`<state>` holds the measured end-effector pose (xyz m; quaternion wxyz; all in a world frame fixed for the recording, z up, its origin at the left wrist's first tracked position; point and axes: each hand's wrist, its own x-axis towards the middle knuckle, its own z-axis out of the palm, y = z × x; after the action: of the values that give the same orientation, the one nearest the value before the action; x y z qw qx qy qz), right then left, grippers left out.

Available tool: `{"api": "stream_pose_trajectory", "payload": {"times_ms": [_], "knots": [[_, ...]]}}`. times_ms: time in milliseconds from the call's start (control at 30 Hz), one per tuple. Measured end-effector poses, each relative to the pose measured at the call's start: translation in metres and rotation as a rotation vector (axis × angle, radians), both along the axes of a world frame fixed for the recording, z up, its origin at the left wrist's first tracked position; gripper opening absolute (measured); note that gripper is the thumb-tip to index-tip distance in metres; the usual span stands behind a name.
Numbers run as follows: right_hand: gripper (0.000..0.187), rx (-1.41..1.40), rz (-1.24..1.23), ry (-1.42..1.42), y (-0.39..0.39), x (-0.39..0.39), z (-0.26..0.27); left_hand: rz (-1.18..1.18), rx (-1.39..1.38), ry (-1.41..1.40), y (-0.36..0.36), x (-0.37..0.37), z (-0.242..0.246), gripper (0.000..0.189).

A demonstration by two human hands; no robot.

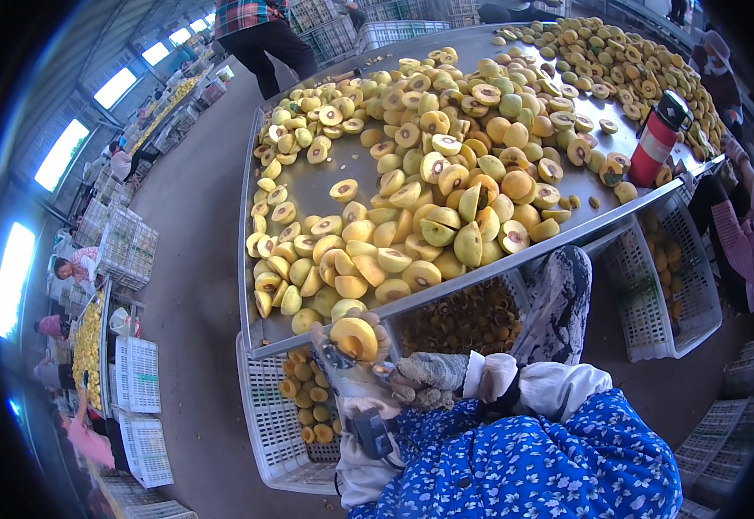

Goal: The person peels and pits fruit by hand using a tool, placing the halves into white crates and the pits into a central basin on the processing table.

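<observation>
A halved yellow peach (353,339) rests in the fingers of my left hand (333,361), its cut face up with a hollow at the centre. My left hand is gloved and stands at the near edge of the metal table (351,162). My right hand (430,379), in a grey knit glove, is closed around a small tool (383,368); only its shiny metal tip shows, close below the peach half. Many cut peaches (416,214) lie heaped on the table ahead of both hands.
Below the table's edge, a white plastic crate (273,415) holds peach halves, and another container has brown pits and scraps (461,318). A red flask (661,139) stands at the table's right edge. A co-worker (750,227) sits to the right; another person (263,39) stands beyond the table.
</observation>
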<state>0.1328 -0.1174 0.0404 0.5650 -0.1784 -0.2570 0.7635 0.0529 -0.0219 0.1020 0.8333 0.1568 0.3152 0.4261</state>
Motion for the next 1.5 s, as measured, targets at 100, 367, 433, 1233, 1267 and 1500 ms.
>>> {"api": "stream_pose_trajectory", "payload": {"times_ms": [100, 367, 433, 1233, 1267, 1500], "knots": [[0.047, -0.128, 0.079, -0.029, 0.000, 0.013, -0.009, -0.083, 0.008, -0.252, 0.034, -0.037, -0.017, 0.053], [0.036, -0.282, -0.318, -0.779, -0.001, 0.009, -0.083, 0.119, 0.083, 0.102, 0.068, -0.090, -0.060, 0.066], [0.033, -0.200, -0.328, -0.671, 0.005, 0.009, -0.053, 0.160, 0.107, 0.147, 0.055, -0.077, -0.049, 0.062], [0.016, 0.290, -0.667, -1.271, 0.058, -0.015, 0.004, 0.001, 1.024, 0.962, 0.006, -0.089, -0.078, 0.037], [0.024, 0.216, -0.691, -0.822, 0.061, -0.009, -0.016, 0.085, 1.072, 0.996, 0.012, -0.096, -0.070, 0.039], [0.036, -0.033, 0.017, -1.599, 0.000, 0.054, -0.024, 0.102, 1.501, 1.864, 0.111, -0.100, 0.006, 0.050]]}}
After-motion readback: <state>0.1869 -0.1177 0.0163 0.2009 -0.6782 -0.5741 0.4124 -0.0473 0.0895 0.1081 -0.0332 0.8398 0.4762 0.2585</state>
